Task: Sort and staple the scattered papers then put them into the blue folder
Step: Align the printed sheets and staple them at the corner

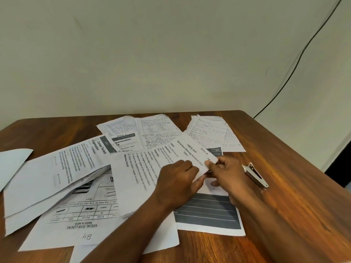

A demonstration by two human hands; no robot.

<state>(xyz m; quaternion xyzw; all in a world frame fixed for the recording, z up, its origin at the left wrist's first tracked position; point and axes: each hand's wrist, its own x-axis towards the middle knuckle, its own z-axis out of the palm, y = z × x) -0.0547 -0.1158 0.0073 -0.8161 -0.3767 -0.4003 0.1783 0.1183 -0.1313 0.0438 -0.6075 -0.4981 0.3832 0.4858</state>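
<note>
1. Wooden bench (pixel 284 215): brown top set against a pale wall; it carries every item of the task.
2. Scattered papers (pixel 62 177): printed and handwritten sheets overlap loosely across the bench, unsorted and unstapled, so the sorting is judged to be at an early stage.
3. Instruction sheet (pixel 144 173): a printed page lying topmost at the centre, its right corner raised off the sheets beneath, probably so that it can be pulled free of the pile.
4. Pale blue sheet (pixel 13 164): at the left edge, partly out of view; possibly the blue folder, but this cannot be confirmed.
5. Left hand (pixel 178 183): grip closed on the instruction sheet's near edge, fingers curled.
6. Right hand (pixel 226 173): grip pinching the raised corner, thumb on top.
7. Stapler (pixel 256 176): metal, lying idle just beside the right hand, within easy reach.
</note>
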